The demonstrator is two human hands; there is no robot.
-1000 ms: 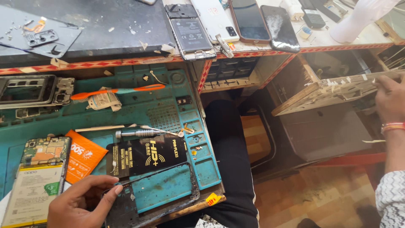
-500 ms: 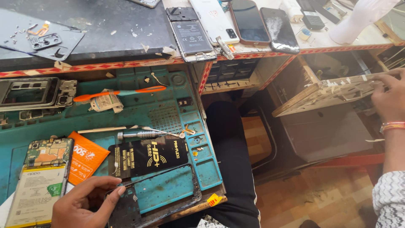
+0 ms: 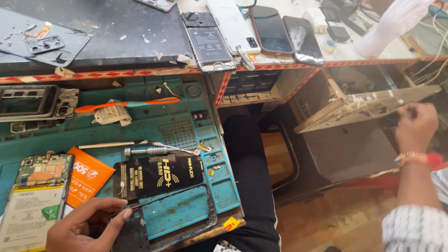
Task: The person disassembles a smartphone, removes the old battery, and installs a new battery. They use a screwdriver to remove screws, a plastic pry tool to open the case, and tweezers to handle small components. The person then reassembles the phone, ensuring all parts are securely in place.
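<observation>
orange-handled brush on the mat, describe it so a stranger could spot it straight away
Start at the teal work mat that covers the lower bench. Near its top edge, below the black slab, lies the brush, almost level, resting across a crumpled scrap of paper. It is the only long thin orange tool there; the metal screwdriver lower down is silver, and the orange packet is flat and square.
</observation>
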